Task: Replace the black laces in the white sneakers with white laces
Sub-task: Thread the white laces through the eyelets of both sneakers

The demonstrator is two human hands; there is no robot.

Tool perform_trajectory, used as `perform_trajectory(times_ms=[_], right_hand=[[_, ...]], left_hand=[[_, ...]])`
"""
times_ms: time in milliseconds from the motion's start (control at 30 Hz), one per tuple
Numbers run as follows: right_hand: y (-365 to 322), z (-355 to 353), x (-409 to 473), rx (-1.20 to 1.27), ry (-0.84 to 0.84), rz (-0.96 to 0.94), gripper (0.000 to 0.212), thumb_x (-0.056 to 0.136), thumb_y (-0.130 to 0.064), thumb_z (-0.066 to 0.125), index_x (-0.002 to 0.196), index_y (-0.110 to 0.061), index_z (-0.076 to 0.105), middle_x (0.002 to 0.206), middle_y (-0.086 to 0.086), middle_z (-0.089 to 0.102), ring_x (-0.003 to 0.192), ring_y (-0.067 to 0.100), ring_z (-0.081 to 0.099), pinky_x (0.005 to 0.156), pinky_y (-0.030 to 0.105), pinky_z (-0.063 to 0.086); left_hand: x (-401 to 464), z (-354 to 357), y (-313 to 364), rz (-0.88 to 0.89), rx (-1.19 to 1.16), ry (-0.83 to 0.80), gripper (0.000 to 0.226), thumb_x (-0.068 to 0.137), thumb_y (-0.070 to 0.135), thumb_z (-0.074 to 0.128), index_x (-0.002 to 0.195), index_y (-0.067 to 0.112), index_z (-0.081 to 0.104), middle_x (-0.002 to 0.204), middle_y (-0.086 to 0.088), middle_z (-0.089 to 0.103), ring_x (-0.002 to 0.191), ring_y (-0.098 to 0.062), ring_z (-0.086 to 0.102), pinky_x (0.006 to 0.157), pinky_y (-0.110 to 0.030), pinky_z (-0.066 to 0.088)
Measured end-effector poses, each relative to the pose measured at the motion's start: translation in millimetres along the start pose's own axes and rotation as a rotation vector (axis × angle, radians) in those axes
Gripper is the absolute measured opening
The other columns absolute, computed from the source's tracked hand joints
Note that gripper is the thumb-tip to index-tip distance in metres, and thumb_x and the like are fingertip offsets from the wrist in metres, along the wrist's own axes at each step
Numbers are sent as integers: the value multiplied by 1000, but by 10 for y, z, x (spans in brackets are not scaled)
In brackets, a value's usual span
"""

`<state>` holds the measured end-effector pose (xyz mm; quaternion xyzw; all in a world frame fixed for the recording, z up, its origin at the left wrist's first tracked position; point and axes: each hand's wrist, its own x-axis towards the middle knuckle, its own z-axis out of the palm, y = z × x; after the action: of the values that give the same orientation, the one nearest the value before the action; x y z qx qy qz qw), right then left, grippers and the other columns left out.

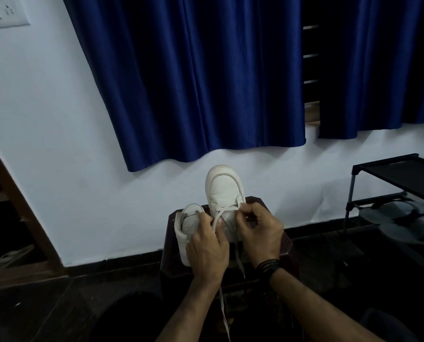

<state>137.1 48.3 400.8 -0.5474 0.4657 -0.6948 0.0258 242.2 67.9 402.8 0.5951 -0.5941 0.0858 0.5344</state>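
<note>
Now | step: threading flat white lace (pixel 216 219) through raised white leather sneaker (pixel 224 191), 12 o'clock | left hand (pixel 207 245), right hand (pixel 259 233) both pinched lace | next: probably feed next eyelet.

There are two white sneakers: one big sneaker (pixel 224 187) stands at the far edge of the dark stool (pixel 286 245) with its toe up, and one smaller-looking sneaker (pixel 185 229) sits at the stool's left edge. There is one stool. One white lace (pixel 217 219) can be seen, with two loose ends hanging down. There are two hands, the left hand (pixel 207 248) and the right hand (pixel 259 232), and each pinches the lace. There are two blue curtains (pixel 193 77). One black rack (pixel 393 178) stands at the right, with about two grey sandals (pixel 403 215) on it.
</note>
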Motion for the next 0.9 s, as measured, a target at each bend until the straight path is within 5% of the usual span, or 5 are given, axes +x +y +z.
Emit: perform_trajectory(times_ms=[167, 333, 500, 700, 900], right_hand=[[-7, -5, -10, 3, -10, 19, 19, 79, -7, 77, 94, -19, 74, 87, -13, 72, 76, 3, 66, 69, 30, 57], [24, 23, -15, -44, -13, -93, 20, 77, -3, 78, 91, -18, 78, 85, -6, 71, 73, 9, 65, 66, 33, 56], [3, 41, -13, -68, -37, -106, 20, 74, 0, 76, 86, -17, 76, 83, -4, 70, 73, 13, 65, 66, 36, 55], [-11, 27, 6, -47, -96, -87, 21, 77, -1, 76, 90, -18, 77, 86, -4, 69, 78, 11, 65, 72, 30, 54], [-99, 35, 28, 1, -132, 70, 28, 80, -4, 74, 105, -17, 73, 93, -10, 72, 82, 5, 66, 78, 22, 54]], left_hand=[[15, -49, 4, 20, 15, 23, 28, 97, 34, 60, 116, 14, 60, 98, -3, 72, 79, -25, 70, 61, -33, 52], [58, 36, -49, 63, 25, 94, 26, 95, 24, 64, 118, 14, 69, 105, 0, 70, 95, -15, 62, 66, -31, 55], [77, 65, -53, 38, 34, 149, 28, 80, 9, 77, 107, 15, 76, 94, 4, 67, 90, -11, 51, 59, -30, 51], [107, -61, 31, -86, -55, 143, 18, 76, 22, 81, 91, 25, 71, 71, 17, 55, 67, -8, 55, 59, -28, 46], [276, -148, 149, -284, -52, -122, 21, 74, 39, 80, 74, 27, 63, 61, 15, 59, 65, -8, 58, 59, -27, 46]])
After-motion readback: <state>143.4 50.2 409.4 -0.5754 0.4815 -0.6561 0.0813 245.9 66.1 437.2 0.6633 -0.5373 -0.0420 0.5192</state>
